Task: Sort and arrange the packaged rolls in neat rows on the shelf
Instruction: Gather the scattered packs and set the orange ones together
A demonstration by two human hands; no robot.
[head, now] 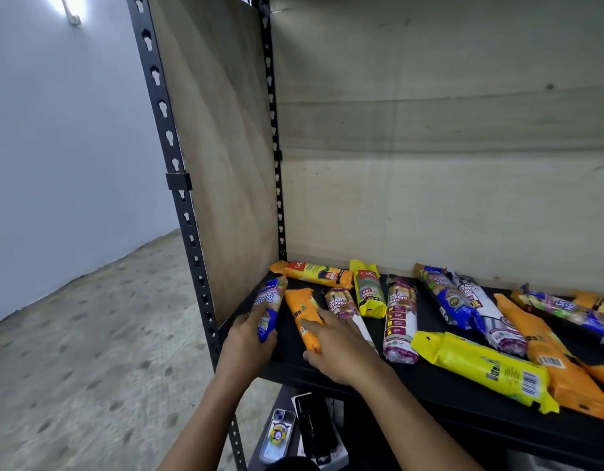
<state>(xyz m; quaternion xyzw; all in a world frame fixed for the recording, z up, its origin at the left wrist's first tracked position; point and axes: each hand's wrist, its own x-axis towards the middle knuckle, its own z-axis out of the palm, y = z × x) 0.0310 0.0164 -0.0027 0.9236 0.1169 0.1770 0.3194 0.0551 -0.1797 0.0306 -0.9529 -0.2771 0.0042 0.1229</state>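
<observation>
Just the head view here. I'm at the left end of the shelf (pixel 429 385), working on what looks like the first row. My left hand (pixel 249 338) is curled round a blue roll (pixel 270 307) near the side panel. My right hand (pixel 334 348) lies flat with straight fingers, pressing an orange roll (pixel 305 321) and touching a white roll (pixel 341 305) beside it. The other rolls lie scattered to the right, some overlapping.

Next move, I reckon: square blue up, then slide orange tight alongside.

Readable: "DRAW STRING BAG" on the white roll, "25L" on a small yellow roll (pixel 368 294), "27L" on blue. The rest is too blurry.
</observation>
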